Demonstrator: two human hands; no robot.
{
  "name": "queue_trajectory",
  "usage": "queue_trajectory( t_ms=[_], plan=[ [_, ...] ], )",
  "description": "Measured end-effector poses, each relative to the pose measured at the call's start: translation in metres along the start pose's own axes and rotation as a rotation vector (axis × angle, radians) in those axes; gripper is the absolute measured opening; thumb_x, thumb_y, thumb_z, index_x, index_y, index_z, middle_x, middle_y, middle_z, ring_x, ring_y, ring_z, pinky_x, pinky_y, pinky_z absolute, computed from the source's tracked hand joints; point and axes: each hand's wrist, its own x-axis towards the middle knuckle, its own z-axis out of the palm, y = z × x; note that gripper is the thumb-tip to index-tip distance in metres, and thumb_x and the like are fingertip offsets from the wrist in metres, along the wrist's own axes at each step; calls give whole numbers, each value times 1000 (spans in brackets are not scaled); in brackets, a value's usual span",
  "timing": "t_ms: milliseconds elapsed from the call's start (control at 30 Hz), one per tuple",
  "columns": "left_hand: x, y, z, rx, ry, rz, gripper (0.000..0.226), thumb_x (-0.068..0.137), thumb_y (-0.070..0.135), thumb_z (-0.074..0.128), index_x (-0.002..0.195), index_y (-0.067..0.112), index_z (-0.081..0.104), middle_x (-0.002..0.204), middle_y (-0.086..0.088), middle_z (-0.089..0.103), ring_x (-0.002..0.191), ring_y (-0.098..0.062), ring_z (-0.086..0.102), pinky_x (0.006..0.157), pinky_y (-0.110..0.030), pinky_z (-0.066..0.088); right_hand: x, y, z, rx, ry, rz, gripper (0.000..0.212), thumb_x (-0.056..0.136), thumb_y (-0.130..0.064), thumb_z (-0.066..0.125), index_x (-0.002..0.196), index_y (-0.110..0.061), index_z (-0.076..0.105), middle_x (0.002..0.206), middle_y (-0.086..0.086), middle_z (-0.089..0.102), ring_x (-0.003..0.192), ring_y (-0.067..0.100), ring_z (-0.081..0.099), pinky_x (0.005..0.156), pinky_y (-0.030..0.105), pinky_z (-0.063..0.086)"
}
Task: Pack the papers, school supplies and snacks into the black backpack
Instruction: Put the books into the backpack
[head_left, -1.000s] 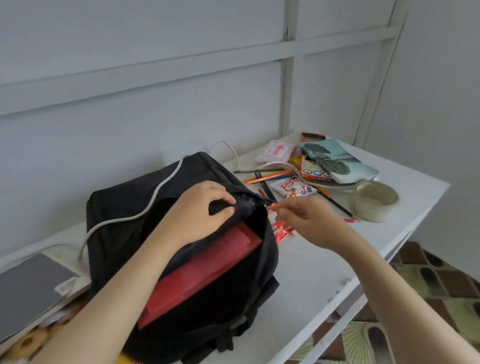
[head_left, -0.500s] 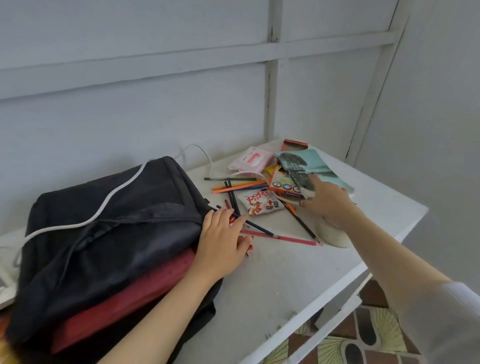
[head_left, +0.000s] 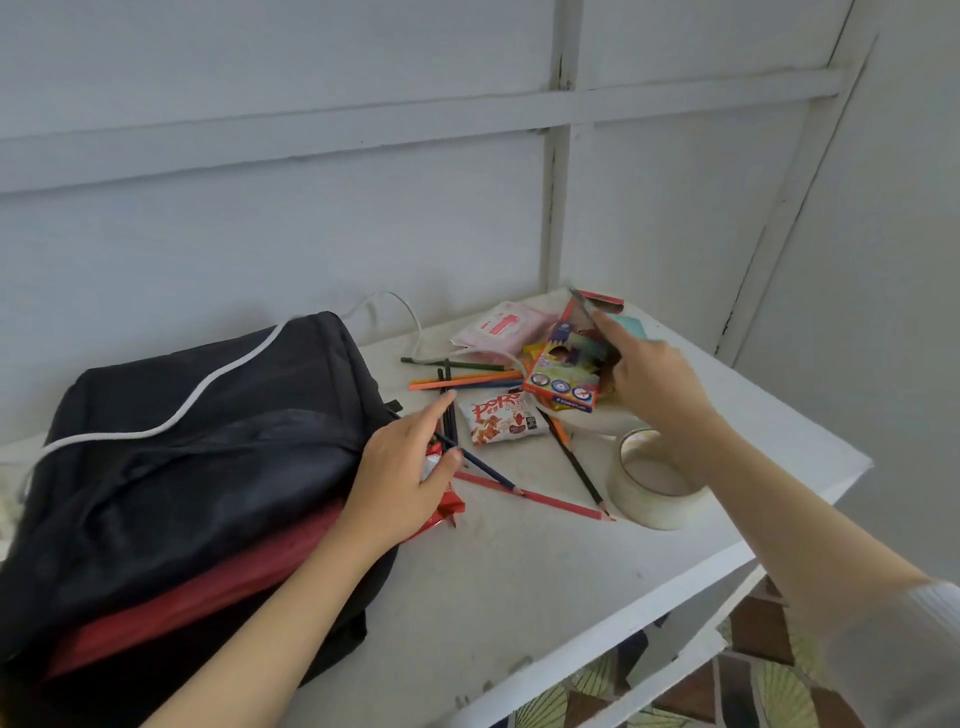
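Right hand now clamped on the pencil box, lifted and tilted (a second ago it was only reaching). Left hand stays flat, fingers spread over loose pencils. The backpack gapes at its nine o'clock, so the box looks next in.

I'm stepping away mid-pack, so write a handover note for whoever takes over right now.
Left hand: open, fingers lying on loose pencils and a red wrapper beside the backpack.
Right hand: holds the pencil box, tilted, flap open.
Done: red folder sits in the backpack's open mouth.
Left: pencils, box, wrapper, snack pack, pink pack and tape are outside, on the table.
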Motion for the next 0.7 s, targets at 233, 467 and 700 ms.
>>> queue_trajectory(
  t_ms=[233,467,700],
  plan=[
    [26,25,-11,-170,45,-22,60,94,25,51,145,34,22,148,11,32,127,6,23,105,-21,23,13,34,-41,313,393,-11,61,85,5,38,134,-27,51,58,5,44,53,26,37,61,29,34],
    [59,46,-40,-460,119,-135,63,93,27,52,141,47,17,138,4,41,126,-9,38,97,-24,31,6,30,-75,1036,142,-27,57,86,8,31,94,-37,65,67,11,50,59,20,44,55,25,50],
    [73,45,-64,-796,-107,-206,67,83,14,62,131,49,30,115,8,59,92,-10,66,75,-26,52,-17,7,-58,1441,-220,65,35,94,5,33,88,-19,58,67,-8,63,58,14,46,47,21,46]
  ],
)
